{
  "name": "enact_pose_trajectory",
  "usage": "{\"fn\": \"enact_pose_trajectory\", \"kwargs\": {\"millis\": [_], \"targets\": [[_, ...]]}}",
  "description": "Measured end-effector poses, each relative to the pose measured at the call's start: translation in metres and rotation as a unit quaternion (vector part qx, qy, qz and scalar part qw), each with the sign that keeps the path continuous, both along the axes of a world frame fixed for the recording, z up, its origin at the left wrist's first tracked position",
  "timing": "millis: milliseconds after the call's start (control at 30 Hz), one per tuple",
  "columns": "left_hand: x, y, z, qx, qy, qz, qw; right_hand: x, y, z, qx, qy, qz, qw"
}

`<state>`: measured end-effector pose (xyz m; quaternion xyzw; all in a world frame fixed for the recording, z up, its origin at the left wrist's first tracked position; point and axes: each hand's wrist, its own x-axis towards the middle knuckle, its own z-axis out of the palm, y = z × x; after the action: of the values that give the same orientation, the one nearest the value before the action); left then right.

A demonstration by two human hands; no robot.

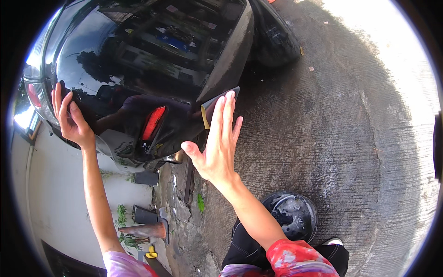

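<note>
My left hand (69, 113) rests its loosely spread fingertips on the glossy black rear body of a car (147, 51), near the tail light (34, 94) at the far left. My right hand (219, 138) lies with straightened fingers against a dark sheet with a yellowish underside (206, 115), on the lower edge of the bumper. Its thumb sticks out to the side, and its palm hides part of the sheet. Between my hands a red reflector (152, 123) is set in the bumper.
A tyre (277, 37) is at the top. A tailpipe (174, 158) shows below the bumper. Pots (145, 214), a faded cone (140, 231) and plants stand by a white wall (55, 180). A round black seat or bucket (293, 214) with white smears is below me on ridged concrete (346, 138).
</note>
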<state>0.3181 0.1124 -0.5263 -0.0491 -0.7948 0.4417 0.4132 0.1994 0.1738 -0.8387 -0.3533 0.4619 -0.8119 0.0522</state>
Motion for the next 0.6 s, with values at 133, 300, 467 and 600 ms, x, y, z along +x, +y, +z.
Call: {"fn": "enact_pose_trajectory", "kwargs": {"millis": [133, 300, 467, 600], "targets": [[-0.006, -0.004, -0.004, 0.008, 0.011, -0.036, 0.999, -0.134, -0.047, 0.021, -0.085, -0.051, 0.048, 0.994], [0.008, -0.006, -0.001, 0.002, 0.023, -0.02, 1.0, -0.006, -0.013, 0.001, -0.043, -0.005, -0.04, 0.998], [0.007, -0.006, -0.006, 0.047, 0.05, -0.077, 0.995, -0.066, -0.025, 0.014, -0.056, -0.037, 0.011, 0.998], [-0.003, -0.008, -0.007, 0.054, 0.045, -0.094, 0.993, -0.079, -0.028, 0.006, -0.046, -0.032, 0.019, 0.998]]}}
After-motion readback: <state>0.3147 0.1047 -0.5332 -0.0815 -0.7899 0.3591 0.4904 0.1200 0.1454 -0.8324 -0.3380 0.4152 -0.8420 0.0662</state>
